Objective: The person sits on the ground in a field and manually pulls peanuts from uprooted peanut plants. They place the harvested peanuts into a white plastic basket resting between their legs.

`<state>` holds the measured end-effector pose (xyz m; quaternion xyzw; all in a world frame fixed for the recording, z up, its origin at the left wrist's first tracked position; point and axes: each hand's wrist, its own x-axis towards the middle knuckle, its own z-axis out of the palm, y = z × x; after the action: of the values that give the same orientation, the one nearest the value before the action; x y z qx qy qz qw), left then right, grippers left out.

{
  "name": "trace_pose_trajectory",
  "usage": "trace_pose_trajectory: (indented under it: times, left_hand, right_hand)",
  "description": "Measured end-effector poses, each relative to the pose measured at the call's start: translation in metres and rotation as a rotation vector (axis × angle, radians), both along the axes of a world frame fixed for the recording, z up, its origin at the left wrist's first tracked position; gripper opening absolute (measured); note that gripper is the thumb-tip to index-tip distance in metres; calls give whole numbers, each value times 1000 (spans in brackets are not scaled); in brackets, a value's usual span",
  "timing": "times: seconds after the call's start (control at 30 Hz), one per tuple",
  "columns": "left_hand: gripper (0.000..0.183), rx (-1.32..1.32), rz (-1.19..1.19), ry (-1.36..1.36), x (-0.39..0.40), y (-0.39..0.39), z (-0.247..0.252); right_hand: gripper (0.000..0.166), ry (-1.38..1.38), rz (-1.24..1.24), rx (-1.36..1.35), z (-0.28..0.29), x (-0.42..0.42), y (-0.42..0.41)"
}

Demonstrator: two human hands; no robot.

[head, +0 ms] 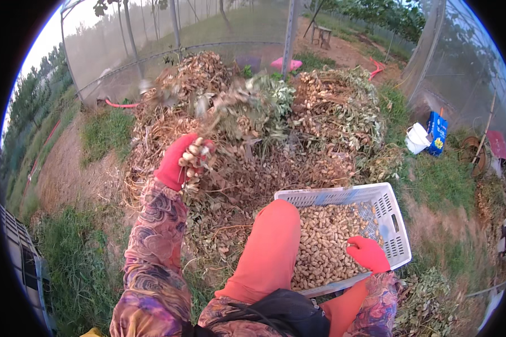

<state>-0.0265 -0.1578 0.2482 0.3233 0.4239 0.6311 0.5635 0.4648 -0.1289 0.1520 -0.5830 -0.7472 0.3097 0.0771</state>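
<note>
My left hand [184,162], in a red glove, grips a bunch of peanut plants with pale peanut pods [190,156] hanging at its root end. The leafy stems beyond it are blurred. My right hand [367,254], also red-gloved, rests with curled fingers over the right part of a white plastic crate [395,227]; whether it holds a pod is hidden. Loose peanuts in their shells [324,244] cover most of the crate's mesh bottom. The crate stands between my legs, partly behind my raised knee. In front of me lies a large heap of pulled peanut plants [253,156].
Right of the heap [337,113] stand a white bucket [418,138] and a blue bag [437,134]. Netting and metal posts [288,38] rise behind it. A pink bag [287,64] lies by a post. A dark rack-like crate [23,261] is at far left.
</note>
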Motion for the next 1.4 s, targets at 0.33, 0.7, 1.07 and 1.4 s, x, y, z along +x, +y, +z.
trace_pose_trajectory:
  times: [0.33, 0.7, 1.07, 1.4]
  left_hand:
    - [50, 378, -530, -547, 138, -37, -56]
    - [62, 733, 23, 1116, 294, -14, -105]
    - [46, 775, -360, 836, 295, -49, -102]
    - [27, 78, -360, 254, 277, -33, -136]
  right_hand:
    - [33, 471, -186, 208, -16, -5, -46]
    - [47, 1370, -408, 188, 12, -31, -65]
    - [42, 1767, -623, 22, 0, -7, -69]
    - [32, 1920, -495, -127, 8, -3, -93]
